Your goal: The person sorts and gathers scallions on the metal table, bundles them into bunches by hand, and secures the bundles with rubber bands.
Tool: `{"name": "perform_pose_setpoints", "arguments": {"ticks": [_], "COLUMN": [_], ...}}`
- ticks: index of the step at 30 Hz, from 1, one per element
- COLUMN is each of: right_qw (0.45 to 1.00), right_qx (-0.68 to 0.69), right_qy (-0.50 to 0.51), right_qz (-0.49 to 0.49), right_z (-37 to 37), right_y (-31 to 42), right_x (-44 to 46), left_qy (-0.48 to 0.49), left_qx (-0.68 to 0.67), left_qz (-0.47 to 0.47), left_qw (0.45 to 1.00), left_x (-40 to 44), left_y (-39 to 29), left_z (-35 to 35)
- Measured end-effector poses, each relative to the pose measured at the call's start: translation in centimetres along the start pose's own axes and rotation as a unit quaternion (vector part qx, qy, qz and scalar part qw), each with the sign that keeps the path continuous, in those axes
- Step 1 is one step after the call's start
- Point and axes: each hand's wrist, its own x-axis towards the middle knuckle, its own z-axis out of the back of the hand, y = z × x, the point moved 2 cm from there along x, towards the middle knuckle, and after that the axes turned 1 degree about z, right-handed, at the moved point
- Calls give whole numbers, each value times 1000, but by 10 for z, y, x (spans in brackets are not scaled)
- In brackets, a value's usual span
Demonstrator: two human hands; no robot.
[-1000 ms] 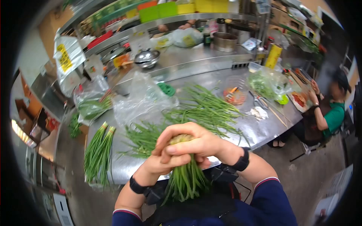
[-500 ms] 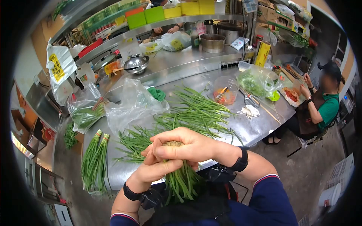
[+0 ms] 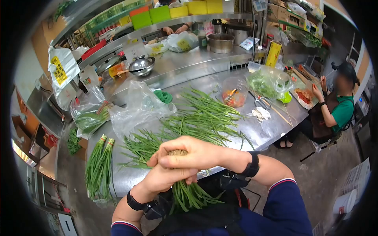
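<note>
Both hands are wrapped around a thick bunch of garlic chives [image 3: 193, 198] close to my body at the table's front edge. Its pale cut ends poke up between my fingers, while the green leaves hang down below. My right hand [image 3: 197, 151] curls over the top of the bunch, and my left hand [image 3: 163, 177] closes round it from below left, thumb crossing under the right hand. Just beyond my hands, loose garlic chives [image 3: 202, 118] lie spread over the steel table [image 3: 264, 133]. Two tied bundles of chives [image 3: 100, 167] rest at the table's left.
A clear plastic bag [image 3: 138, 106] and a green cloth [image 3: 163, 96] lie behind the chives. To the right are a plastic tub [image 3: 234, 94], scissors [image 3: 263, 103] and bagged greens [image 3: 267, 84]. A seated co-worker [image 3: 334, 106] handles skewers at the right end.
My hands have shifted slightly down with the bunch, and its leaves now fan out more to the right. The loose chives stay as they were.
</note>
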Motion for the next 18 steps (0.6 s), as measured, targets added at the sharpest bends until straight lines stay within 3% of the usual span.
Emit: {"name": "perform_pose_setpoints", "arguments": {"ticks": [3,5,9,10,13,15,18], "right_qw": [999,978,974,976,961,954,953], "right_qx": [3,207,195,201,266,286,280], "right_qy": [18,14,2,-6,-31,-29,-37], "right_qz": [30,-5,-120,-89,-67,-84,-110], "right_z": [-2,-1,-4,-4,-4,-6,-4], "right_y": [-7,-10,8,2,0,-1,-9], "right_x": [-2,-5,-10,-8,-1,0,7], "left_qy": [-4,57,67,55,56,73,60], "left_qx": [58,82,133,136,63,75,-25], "left_qz": [36,14,25,29,-7,-4,-15], "left_qw": [998,995,989,989,996,994,998], "left_x": [-4,-2,1,1,2,0,1], "left_y": [-3,0,-2,-4,2,-1,3], "left_z": [1,-2,0,-1,5,8,13]}}
